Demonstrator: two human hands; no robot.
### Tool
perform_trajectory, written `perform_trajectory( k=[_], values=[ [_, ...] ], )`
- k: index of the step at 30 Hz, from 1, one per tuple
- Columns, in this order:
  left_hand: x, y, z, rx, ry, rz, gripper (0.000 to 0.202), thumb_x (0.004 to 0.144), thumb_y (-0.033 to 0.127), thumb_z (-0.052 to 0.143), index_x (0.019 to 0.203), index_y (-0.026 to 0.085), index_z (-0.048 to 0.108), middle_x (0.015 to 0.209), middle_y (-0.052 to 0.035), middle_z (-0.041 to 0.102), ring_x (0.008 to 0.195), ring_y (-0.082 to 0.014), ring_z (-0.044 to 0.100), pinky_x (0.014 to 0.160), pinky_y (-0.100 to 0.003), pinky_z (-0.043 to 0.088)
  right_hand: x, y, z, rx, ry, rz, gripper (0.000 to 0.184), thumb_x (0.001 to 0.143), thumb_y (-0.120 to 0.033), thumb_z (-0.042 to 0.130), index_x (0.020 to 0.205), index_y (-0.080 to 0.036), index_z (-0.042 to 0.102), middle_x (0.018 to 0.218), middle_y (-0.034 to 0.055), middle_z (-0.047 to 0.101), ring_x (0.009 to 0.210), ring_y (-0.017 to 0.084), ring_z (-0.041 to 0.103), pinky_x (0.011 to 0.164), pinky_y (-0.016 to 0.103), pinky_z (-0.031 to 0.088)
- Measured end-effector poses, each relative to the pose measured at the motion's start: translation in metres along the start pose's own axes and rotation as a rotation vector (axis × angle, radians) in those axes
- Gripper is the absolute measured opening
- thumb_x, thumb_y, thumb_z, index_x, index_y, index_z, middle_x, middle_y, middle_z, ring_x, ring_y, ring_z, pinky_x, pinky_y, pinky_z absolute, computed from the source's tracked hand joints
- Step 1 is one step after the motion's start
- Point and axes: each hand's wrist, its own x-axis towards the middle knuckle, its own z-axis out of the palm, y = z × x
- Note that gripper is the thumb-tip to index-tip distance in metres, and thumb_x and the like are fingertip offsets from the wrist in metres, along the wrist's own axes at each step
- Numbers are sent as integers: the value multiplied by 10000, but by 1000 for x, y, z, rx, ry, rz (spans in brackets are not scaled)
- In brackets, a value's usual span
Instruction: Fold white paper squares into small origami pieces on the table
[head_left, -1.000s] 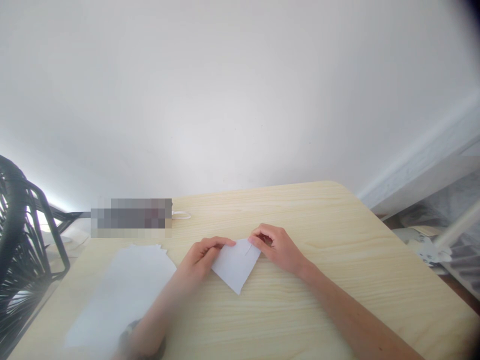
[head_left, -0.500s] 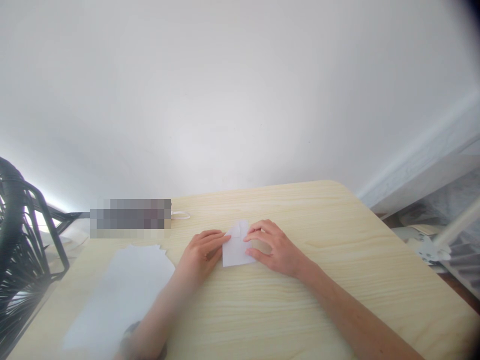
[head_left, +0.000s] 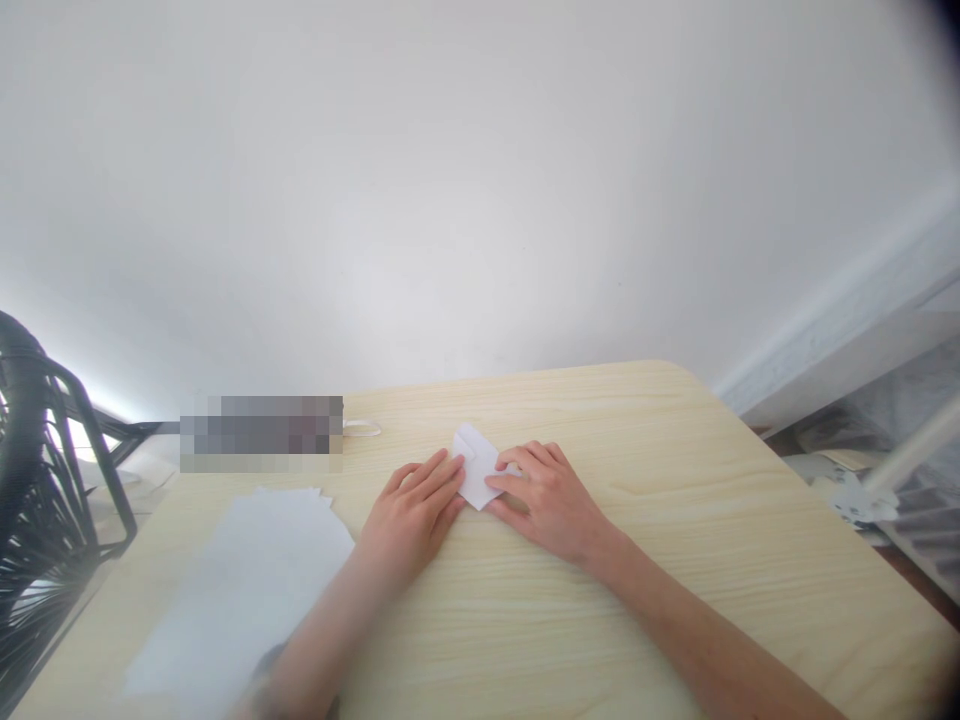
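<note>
A small white folded paper (head_left: 477, 474) lies on the wooden table, turned so one corner points toward me. Folded layers show near its upper left edge. At its left side is my left hand (head_left: 416, 515), its fingertips on the paper's edge and its thumb below them. From the right, my right hand (head_left: 553, 505) pinches the paper's other edge with bent fingers and thumb. Both hands cover parts of the paper's sides.
A stack of white paper sheets (head_left: 247, 570) lies on the table (head_left: 570, 620) to the left, partly under my left forearm. A blurred-out object (head_left: 262, 435) with a white loop stands at the back left. A dark woven chair (head_left: 45, 480) is beyond the left edge.
The folded paper has been turned on the table, so a corner rather than a straight edge now faces me. My fingers have shifted along its two sides with it.
</note>
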Motion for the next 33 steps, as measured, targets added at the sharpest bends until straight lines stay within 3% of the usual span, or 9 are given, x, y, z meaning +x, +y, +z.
perform_trajectory(
  k=[5, 18, 33],
  values=[
    [1, 3, -1, 49, -25, 7, 311, 867, 249, 410, 1137, 165, 539, 1232, -60, 531, 1165, -225, 448, 919, -404, 393, 0, 4, 6, 135, -26, -49, 141, 828, -256, 519, 880, -238, 648, 876, 25, 573, 797, 141, 498, 784, 306, 365],
    [1, 8, -3, 93, -68, 27, 317, 868, 210, 393, 1162, 173, 504, 1140, -74, 574, 1165, -243, 431, 921, -419, 390, 3, 10, 8, 265, 25, 164, 143, 839, -243, 498, 798, -206, 630, 767, 12, 590, 765, 142, 527, 731, 293, 380],
    [-2, 10, -7, 99, 2, 101, 293, 841, 166, 417, 1098, 167, 558, 1144, -60, 598, 1118, -242, 493, 914, -409, 433, 9, 6, 14, 125, 68, 379, 132, 794, -282, 543, 706, -190, 576, 740, 4, 589, 756, 163, 509, 719, 300, 332]
  ],
)
